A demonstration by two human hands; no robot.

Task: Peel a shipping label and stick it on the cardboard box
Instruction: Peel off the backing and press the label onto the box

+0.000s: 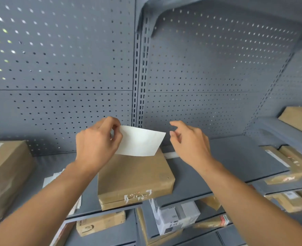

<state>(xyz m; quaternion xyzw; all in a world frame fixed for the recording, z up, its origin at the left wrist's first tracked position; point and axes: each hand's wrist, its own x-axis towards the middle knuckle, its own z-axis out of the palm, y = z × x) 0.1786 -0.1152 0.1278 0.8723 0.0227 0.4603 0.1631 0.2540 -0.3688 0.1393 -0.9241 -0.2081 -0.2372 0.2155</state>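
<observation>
A white shipping label (pixel 140 141) hangs in the air above a flat brown cardboard box (pixel 134 176) that lies on the grey shelf. My left hand (pixel 98 142) pinches the label's left edge between thumb and fingers. My right hand (pixel 188 140) hovers just right of the label's free corner, fingers apart, not touching it. The label's blank side faces me, and its lower left part is hidden behind my left hand. Torn tape remnants mark the box's front edge.
A grey pegboard wall (pixel 58 68) backs the shelf (pixel 226 166). A large brown box (pixel 6 171) stands at left, with loose white sheets (pixel 52 178) beside it. More parcels (pixel 288 162) lie at right, and several packages (pixel 175 219) fill the shelf below.
</observation>
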